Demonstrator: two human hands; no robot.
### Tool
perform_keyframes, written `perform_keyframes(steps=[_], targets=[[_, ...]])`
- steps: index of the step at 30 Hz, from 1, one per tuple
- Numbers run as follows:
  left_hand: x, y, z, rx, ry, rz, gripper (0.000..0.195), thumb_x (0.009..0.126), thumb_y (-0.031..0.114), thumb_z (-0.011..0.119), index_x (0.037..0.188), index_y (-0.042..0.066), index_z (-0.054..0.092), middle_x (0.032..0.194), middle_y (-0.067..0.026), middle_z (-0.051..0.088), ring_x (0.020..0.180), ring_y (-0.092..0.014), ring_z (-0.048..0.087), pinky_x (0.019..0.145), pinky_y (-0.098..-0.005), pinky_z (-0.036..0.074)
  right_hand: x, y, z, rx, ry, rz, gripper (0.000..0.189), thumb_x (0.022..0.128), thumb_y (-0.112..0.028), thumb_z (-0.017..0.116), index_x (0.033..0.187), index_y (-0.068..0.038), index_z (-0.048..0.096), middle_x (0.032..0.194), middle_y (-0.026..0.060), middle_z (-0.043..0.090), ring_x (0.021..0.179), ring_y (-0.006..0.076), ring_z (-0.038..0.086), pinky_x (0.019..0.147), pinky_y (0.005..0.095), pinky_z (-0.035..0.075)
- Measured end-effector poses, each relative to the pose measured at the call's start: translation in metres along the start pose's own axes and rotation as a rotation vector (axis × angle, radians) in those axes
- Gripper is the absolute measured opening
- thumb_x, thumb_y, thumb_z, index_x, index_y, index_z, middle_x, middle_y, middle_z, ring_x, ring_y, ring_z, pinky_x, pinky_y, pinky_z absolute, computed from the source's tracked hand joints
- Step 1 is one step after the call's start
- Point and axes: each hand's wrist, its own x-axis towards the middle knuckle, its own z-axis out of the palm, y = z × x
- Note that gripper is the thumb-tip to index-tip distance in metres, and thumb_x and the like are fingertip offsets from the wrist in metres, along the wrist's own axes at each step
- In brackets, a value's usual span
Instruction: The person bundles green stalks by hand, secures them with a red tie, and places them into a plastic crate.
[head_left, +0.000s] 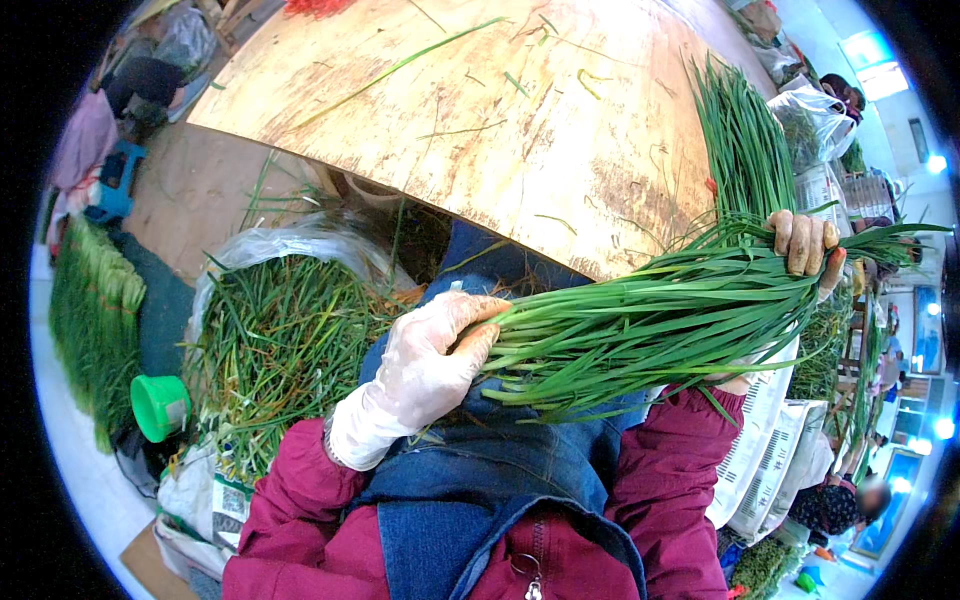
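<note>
A loose bunch of garlic chives (652, 322) stretches across my lap, its pale stem ends to the left and its leaf tips to the right. My left hand (427, 360), in a soiled white glove, pinches the stem ends between thumb and fingers. Around the leaves near their tips, my right hand (806, 244) is closed, fingers curled over the top; the bunch hides most of its wrist. A pile of green chives (742, 142) lies on the right end of the wooden tabletop (465, 127), just beyond my right hand.
Left of my knees stands a plastic-lined sack of leaf trimmings (292, 337), with a green plastic tub (160, 409) beside it. Tied chive bundles (94, 322) and a blue stool (116, 180) are farther left. White printed sacks (757, 450) stand at my right; a person (829, 506) is beyond.
</note>
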Motion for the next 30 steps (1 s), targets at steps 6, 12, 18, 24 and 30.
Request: perform_keyframes(steps=[6,12,18,24,30], targets=[[-0.009,0.018,0.001,0.464,0.226,0.346,0.03,0.064,-0.001,0.066,0.093,0.001,0.062,0.087,-0.0112,0.056,0.075,-0.028,0.056,0.066,-0.0358,0.046,0.0,-0.001,0.001,-0.028,0.023,0.03,0.02,0.092,-0.027,0.045,0.083,-0.009,0.048,0.057,-0.0062,0.042,0.052,0.0081,0.038,0.056,0.0262,0.029],[-0.015,-0.006,0.028,0.488,-0.057,0.51,0.022,0.065,0.008,0.063,0.087,0.008,0.064,0.078,-0.0052,0.06,0.063,-0.021,0.058,0.054,-0.0319,0.047,0.002,-0.003,0.0,-0.024,0.0,0.049,0.021,0.092,-0.027,0.045,0.088,-0.007,0.05,0.058,-0.0056,0.042,0.053,0.0088,0.038,0.057,0.0264,0.029],[0.002,-0.02,0.038,0.524,0.062,0.471,0.039,0.062,0.017,0.072,0.097,0.004,0.06,0.094,-0.0116,0.059,0.081,-0.027,0.059,0.067,-0.0355,0.049,-0.001,-0.004,0.002,-0.044,0.104,0.063,0.022,0.092,-0.029,0.044,0.088,-0.008,0.048,0.059,-0.0042,0.04,0.054,0.0105,0.035,0.057,0.0276,0.027],[-0.007,-0.01,0.035,0.438,-0.001,0.394,0.047,0.06,0.028,0.076,0.096,0.003,0.059,0.095,-0.0138,0.059,0.085,-0.029,0.059,0.07,-0.0364,0.049,-0.003,-0.009,-0.008,-0.059,0.192,0.153,0.024,0.091,-0.028,0.045,0.09,-0.007,0.058,0.058,-0.0038,0.038,0.055,0.0117,0.032,0.058,0.0284,0.025],[-0.012,-0.009,0.04,0.289,-0.143,0.329,0.051,0.06,0.03,0.076,0.1,0.004,0.058,0.091,-0.0138,0.06,0.086,-0.032,0.059,0.074,-0.04,0.048,-0.001,-0.01,0.0,-0.089,0.268,0.142,0.023,0.091,-0.022,0.045,0.088,-0.003,0.058,0.056,-0.0038,0.037,0.054,0.0107,0.033,0.056,0.0264,0.027]])
